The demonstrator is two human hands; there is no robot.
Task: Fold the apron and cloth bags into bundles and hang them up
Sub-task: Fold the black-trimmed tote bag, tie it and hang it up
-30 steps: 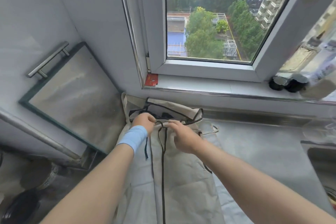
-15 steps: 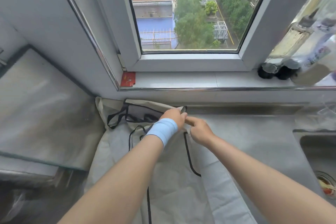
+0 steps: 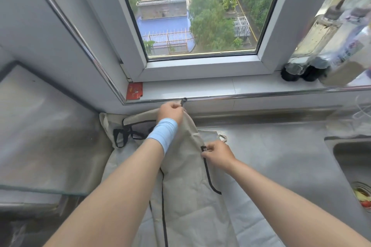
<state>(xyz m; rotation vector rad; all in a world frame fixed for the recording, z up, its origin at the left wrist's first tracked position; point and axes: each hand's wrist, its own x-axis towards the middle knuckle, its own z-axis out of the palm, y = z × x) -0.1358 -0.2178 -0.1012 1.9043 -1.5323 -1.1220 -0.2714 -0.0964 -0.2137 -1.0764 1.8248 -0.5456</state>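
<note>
Left hand (image 3: pixel 170 111) is gripping the beige apron (image 3: pixel 184 186) by its top end, holding it raised over the steel counter (image 3: pixel 271 156). Right hand (image 3: pixel 218 156) is pinching its black-trimmed edge.

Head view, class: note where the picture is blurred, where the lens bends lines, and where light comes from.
Head view: daylight enters through the white-framed window; its frame splays outward, wide-angle distortion; the pale bottles on the sill look smeared; the beige black-trimmed apron is sharp.
</note>
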